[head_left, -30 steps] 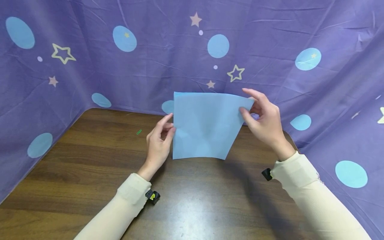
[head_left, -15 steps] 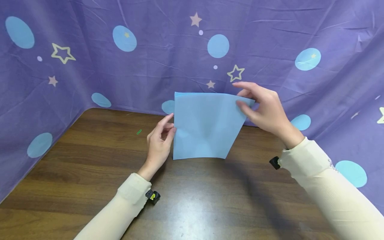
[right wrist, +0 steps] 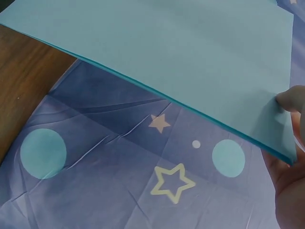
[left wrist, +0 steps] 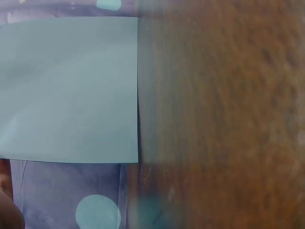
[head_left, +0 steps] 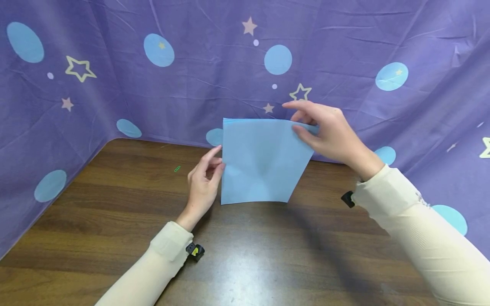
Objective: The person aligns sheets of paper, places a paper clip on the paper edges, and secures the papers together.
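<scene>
Pinching with thumb and fingers, the right hand [head_left: 331, 131] held the flat, light blue paper [head_left: 260, 165] near its top right corner, with one finger stretched out free. The left hand [head_left: 203, 180] pinched the left edge, its fingers bent. The paper stood up between the hands, over the brown wooden table [head_left: 126, 212]. Behind it hung a starry, blue-dotted purple cloth [head_left: 218, 55].

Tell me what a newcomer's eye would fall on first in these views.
Probably the light-blue paper, held up in the middle of the head view, its top right corner in the fingers of the right hand, the left hand at its left edge. Then the purple star-patterned curtain behind it, and a small green item on the wooden table.
</scene>
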`<state>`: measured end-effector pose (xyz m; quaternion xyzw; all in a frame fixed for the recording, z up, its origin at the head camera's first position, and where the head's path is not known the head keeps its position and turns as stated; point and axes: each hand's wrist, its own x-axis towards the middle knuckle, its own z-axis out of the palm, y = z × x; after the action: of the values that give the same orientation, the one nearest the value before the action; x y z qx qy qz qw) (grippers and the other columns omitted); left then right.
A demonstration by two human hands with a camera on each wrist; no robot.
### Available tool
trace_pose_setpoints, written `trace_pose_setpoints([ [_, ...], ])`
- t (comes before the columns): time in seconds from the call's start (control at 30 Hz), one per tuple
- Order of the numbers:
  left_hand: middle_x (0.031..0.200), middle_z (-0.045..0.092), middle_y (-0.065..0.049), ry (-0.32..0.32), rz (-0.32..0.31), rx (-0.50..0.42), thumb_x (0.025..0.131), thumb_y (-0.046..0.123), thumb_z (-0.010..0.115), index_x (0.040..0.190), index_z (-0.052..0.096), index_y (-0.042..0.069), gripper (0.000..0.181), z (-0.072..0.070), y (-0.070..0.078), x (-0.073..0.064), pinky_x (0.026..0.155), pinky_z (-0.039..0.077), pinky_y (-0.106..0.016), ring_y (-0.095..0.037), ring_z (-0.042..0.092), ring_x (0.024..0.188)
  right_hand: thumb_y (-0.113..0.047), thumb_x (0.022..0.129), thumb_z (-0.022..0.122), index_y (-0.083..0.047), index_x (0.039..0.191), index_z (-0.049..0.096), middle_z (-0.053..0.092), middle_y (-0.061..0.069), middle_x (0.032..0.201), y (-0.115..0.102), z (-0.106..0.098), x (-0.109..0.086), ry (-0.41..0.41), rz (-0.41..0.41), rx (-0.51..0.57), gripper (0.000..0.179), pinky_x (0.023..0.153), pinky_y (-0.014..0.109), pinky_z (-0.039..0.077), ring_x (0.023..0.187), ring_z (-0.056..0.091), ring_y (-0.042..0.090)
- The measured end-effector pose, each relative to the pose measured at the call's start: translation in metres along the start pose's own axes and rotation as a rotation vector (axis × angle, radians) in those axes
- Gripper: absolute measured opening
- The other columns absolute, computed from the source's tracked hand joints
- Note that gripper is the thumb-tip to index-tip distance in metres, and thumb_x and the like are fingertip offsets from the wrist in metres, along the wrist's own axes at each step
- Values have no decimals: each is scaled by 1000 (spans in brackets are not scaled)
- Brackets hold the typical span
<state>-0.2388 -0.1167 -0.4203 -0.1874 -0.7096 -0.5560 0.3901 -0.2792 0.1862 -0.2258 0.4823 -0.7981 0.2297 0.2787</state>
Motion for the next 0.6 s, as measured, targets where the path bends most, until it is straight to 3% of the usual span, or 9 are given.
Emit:
trace_pose_setpoints([
  [0.3, 106, 76, -12, -2, -5, -4, 99, -1, 72, 143, 66, 12, 46, 0, 1, -1, 83, 56, -16, -25, 72, 96, 6, 95, 69, -12, 142, 67, 76, 2, 105, -8, 5, 15, -74, -16, 12, 50, 83, 33, 55, 90, 70, 13],
  [0.53, 106, 76, -11, -14, -11, -6, 101, 1, 71, 144, 65, 14, 46, 0, 0, -2, 85, 57, -17, -25, 72, 97, 8, 96, 66, -11, 142, 67, 74, 0, 130, -12, 8, 23, -113, -53, -10, 50, 82, 38, 56, 100, 72, 15],
  [0.6, 105, 76, -11, -15, -11, -5, 101, 1, 71, 144, 65, 15, 46, 0, 0, -1, 86, 56, -17, -24, 72, 97, 7, 96, 66, -11, 142, 66, 74, 1, 129, -13, 7, 25, -126, -56, -38, 49, 77, 38, 54, 101, 72, 17],
])
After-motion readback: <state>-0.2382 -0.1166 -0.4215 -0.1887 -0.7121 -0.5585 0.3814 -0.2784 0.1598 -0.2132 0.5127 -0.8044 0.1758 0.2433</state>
